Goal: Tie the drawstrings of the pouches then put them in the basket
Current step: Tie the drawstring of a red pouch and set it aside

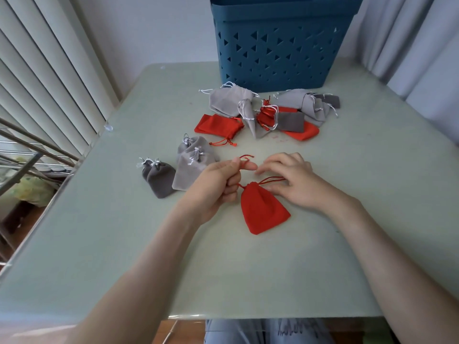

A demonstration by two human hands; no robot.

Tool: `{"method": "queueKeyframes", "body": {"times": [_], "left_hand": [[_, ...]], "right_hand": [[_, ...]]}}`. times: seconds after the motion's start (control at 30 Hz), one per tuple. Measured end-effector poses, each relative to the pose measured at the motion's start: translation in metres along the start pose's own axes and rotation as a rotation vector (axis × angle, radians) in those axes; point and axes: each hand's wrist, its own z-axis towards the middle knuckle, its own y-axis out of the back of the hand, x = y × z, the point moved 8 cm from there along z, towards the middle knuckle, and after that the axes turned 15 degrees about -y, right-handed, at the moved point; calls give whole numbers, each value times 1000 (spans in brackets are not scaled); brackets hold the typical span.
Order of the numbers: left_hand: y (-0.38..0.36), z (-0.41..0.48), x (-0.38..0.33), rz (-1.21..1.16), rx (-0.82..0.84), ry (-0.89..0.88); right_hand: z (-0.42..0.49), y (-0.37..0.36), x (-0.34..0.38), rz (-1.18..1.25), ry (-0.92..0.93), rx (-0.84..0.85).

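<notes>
A red pouch lies on the table with its neck drawn closed. My left hand grips the pouch's left red drawstring, whose end loops up above my thumb. To the right of the neck, my right hand lies with its fingers spread over the right drawstring. The blue basket stands at the far edge of the table.
Tied grey pouches sit left of my hands. A heap of grey and red pouches lies in front of the basket. The table has its left edge beside a metal rack and blinds.
</notes>
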Motion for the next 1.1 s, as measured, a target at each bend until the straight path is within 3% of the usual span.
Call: {"method": "queueKeyframes", "body": {"times": [0.1,0.27,0.4,0.63,0.73,0.9,1.1], "left_hand": [[-2,0,-1,-19,3,-3],[-3,-1,-1,-26,-27,-4],[-7,-3,3,54,16,39],[-14,-2,-8,-537,23,46],[-14,0,-16,-650,42,-14],[-12,3,-18,-614,47,-80],[-1,5,-8,-284,-81,-113]], "right_hand": [[-1,5,4,63,24,-45],[-8,9,11,465,6,122],[-13,16,16,512,60,83],[-21,23,30,828,139,222],[-19,26,27,998,136,268],[-17,24,26,1070,150,298],[-19,16,28,1072,137,377]]}}
